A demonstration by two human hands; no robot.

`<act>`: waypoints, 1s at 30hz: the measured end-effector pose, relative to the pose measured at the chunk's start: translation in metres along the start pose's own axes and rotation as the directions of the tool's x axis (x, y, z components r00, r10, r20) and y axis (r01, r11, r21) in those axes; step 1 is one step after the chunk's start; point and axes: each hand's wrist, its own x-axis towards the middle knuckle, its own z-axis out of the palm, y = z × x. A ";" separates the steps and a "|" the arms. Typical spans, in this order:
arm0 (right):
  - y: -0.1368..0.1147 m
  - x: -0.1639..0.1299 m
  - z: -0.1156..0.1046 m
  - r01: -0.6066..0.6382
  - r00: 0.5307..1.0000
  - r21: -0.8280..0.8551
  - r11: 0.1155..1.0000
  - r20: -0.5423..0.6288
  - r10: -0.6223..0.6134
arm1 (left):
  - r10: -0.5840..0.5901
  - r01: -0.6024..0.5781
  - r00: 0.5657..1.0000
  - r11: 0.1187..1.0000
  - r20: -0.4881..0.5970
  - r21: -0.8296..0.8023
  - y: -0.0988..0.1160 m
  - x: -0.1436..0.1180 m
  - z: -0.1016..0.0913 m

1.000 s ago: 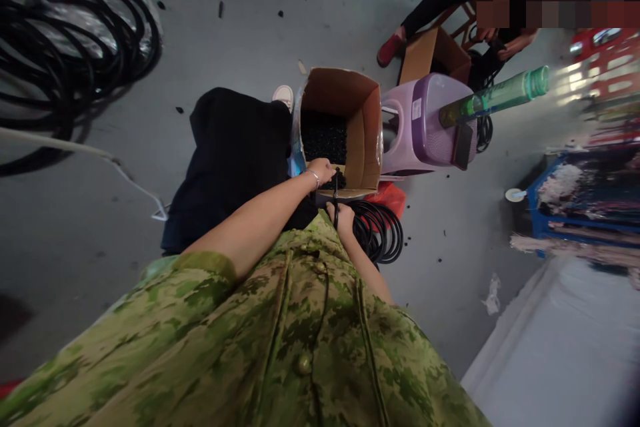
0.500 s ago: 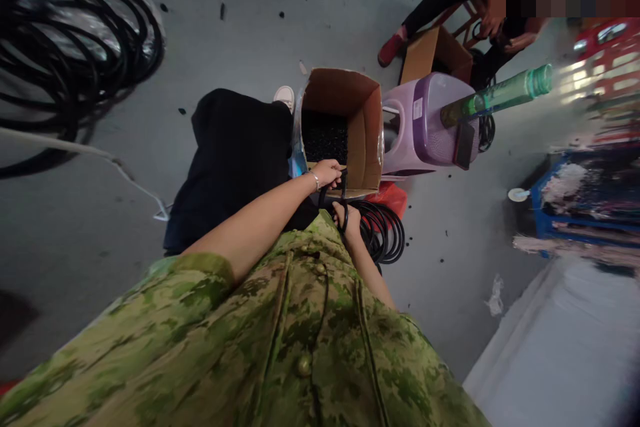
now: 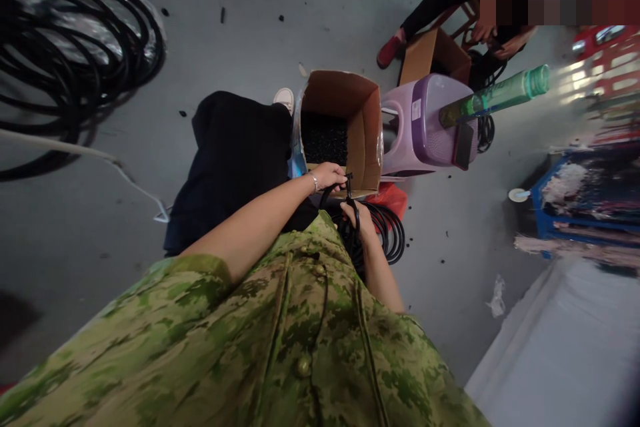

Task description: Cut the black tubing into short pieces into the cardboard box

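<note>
Head view is showing the left hand (image 3: pixel 330 177) and right hand (image 3: pixel 359 217) both pinching closed on a black cord (image 3: pixel 350 197); it is looking light, flexible, best gripped near its end.

You've got a grey concrete floor (image 3: pixel 250 33) under you, speckled with small dark bits. Far to the upper left lies a big heap of black hose (image 3: pixel 65 33), with a pale cord (image 3: pixel 90 153) trailing across the floor below it. Off to the right stands a lilac plastic stool (image 3: pixel 425 127), a green bottle (image 3: pixel 495 97) resting across it. Further right, a blue crate (image 3: pixel 540 213), and a pale sheet (image 3: pixel 560 340) spreads over the lower right corner. Light glares at the upper right.
</note>
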 end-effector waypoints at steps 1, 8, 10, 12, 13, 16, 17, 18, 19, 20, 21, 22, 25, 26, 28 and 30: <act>0.000 0.001 0.000 -0.001 1.000 -0.003 1.000 -0.001 0.001 | 0.001 -0.001 1.000 1.000 0.000 0.003 0.000 0.000 0.000; 0.000 0.005 -0.005 -0.024 0.999 -0.016 1.000 0.036 0.025 | 0.013 -0.012 1.000 0.999 -0.011 0.053 -0.004 0.003 0.002; -0.001 0.004 -0.006 -0.027 0.998 -0.010 1.000 0.052 0.028 | 0.015 -0.013 1.000 0.997 -0.023 0.082 -0.005 0.003 0.002; -0.003 0.002 -0.007 -0.030 0.997 -0.003 1.000 0.064 0.030 | 0.017 -0.013 0.999 0.993 -0.033 0.113 -0.006 0.003 0.003; -0.004 0.001 -0.007 -0.032 0.997 0.001 0.999 0.068 0.032 | 0.021 -0.016 0.999 0.992 -0.038 0.127 -0.006 0.003 0.003; -0.007 0.000 -0.004 -0.043 0.997 0.022 0.999 0.058 0.042 | 0.034 -0.027 0.998 0.988 -0.049 0.154 -0.007 0.004 0.003; -0.008 -0.001 -0.003 -0.047 0.998 0.028 0.999 0.049 0.045 | 0.037 -0.029 0.998 0.987 -0.050 0.157 -0.007 0.004 0.003; -0.009 -0.001 -0.002 -0.050 0.998 0.033 0.998 0.042 0.049 | 0.037 -0.029 0.998 0.987 -0.052 0.158 -0.007 0.004 0.002; -0.009 -0.001 -0.001 -0.052 0.998 0.037 0.998 0.036 0.050 | 0.036 -0.027 0.998 0.987 -0.053 0.158 -0.007 0.004 0.002; -0.010 -0.001 0.000 -0.053 0.998 0.040 0.998 0.035 0.052 | 0.035 -0.026 0.998 0.987 -0.054 0.158 -0.007 0.004 0.002; -0.010 -0.001 0.001 -0.053 0.998 0.043 0.998 0.037 0.052 | 0.037 -0.028 0.998 0.987 -0.053 0.157 -0.007 0.004 0.002; -0.009 -0.001 0.001 -0.054 0.998 0.046 0.997 0.041 0.052 | 0.039 -0.031 0.998 0.988 -0.053 0.154 -0.007 0.005 0.002; -0.004 0.000 0.001 -0.050 0.998 0.027 0.998 0.046 0.049 | 0.041 -0.033 0.998 0.989 -0.052 0.144 -0.008 0.005 0.002; -0.002 0.001 0.001 -0.044 0.998 0.006 0.999 0.041 0.044 | 0.037 -0.030 0.998 0.990 -0.051 0.141 -0.008 0.005 0.002; 0.003 0.003 0.000 -0.028 0.999 -0.040 0.999 0.032 0.030 | 0.032 -0.025 0.998 0.990 -0.046 0.136 -0.007 0.005 0.003; 0.005 0.004 0.000 -0.017 1.000 -0.064 0.998 0.025 0.019 | 0.030 -0.024 0.999 0.991 -0.040 0.132 -0.007 0.005 0.003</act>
